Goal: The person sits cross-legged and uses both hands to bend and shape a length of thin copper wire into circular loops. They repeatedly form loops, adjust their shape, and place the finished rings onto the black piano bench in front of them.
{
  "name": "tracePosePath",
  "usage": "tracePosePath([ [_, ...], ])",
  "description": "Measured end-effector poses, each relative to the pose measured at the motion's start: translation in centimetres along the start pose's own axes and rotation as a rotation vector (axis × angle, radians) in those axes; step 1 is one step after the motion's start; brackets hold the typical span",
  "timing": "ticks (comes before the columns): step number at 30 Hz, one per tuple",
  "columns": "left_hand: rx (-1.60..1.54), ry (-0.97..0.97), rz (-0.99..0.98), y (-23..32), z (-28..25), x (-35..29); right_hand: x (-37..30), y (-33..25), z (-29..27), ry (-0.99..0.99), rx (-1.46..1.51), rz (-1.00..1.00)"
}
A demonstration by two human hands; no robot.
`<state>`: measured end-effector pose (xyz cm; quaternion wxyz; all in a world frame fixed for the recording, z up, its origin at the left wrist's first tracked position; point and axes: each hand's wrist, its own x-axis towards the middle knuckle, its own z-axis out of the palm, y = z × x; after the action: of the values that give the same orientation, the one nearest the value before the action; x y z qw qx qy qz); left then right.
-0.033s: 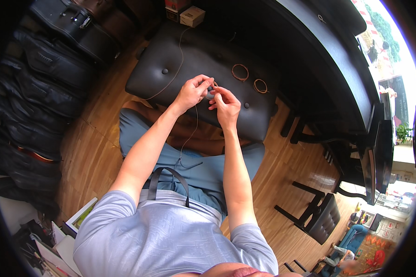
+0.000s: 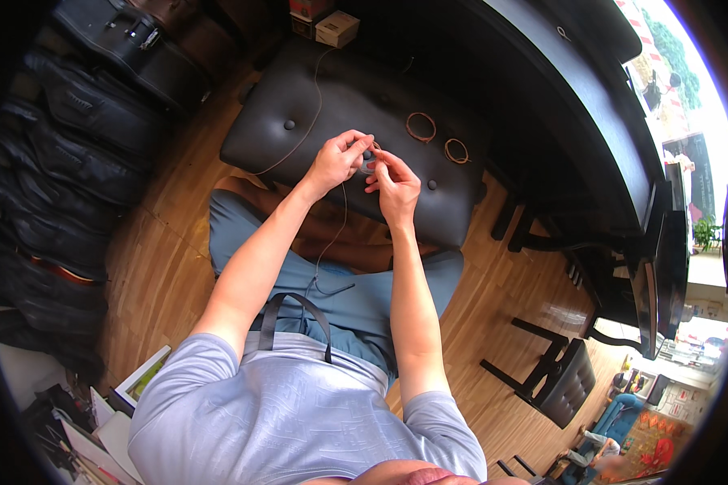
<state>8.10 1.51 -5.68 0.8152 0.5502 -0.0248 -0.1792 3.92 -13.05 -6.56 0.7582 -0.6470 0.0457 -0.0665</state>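
Over a black tufted bench (image 2: 259,137) my two hands are close together. My left hand (image 2: 337,163) is closed, thumb and forefinger pinching a thin brown cord (image 2: 376,146). My right hand (image 2: 394,184) has its fingers curled and pinches the same cord just beside it; the small loop between the fingertips is partly hidden. From under my left hand a thin strand (image 2: 345,212) hangs toward my lap. A longer cord (image 2: 319,101) lies across the bench's left part and over its front edge. Two brown cord rings, one coil (image 2: 421,127) and another coil (image 2: 456,151), rest to the right.
Boxes (image 2: 336,29) stand behind the bench. Black instrument cases (image 2: 81,105) line the left wall. A large black piano-like piece (image 2: 574,105) curves along the right. On the wooden floor (image 2: 493,275) at right stands a black padded stool (image 2: 565,384). A person sits far off, lower right.
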Motion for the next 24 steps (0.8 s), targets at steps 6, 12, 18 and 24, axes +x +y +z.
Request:
tracePosePath([
  [6, -0.09, -0.011, -0.044, 0.0, -0.7, 0.1, 0.4, -1.8, -0.2, -0.037, -0.174, 0.146],
  [12, 0.04, -0.025, 0.03, -0.2, -0.3, 0.1, 1.1, -3.9, -1.0, -0.011, -0.243, 0.269],
  [18, 0.075, -0.046, 0.099, -0.5, -0.4, 0.1, 1.4, -4.4, -2.7, -0.182, 0.2, 0.332],
  [24, 0.09, -0.049, 0.127, -0.5, -0.4, 0.0, 1.7, -3.1, -4.3, -0.288, 0.256, 0.306],
])
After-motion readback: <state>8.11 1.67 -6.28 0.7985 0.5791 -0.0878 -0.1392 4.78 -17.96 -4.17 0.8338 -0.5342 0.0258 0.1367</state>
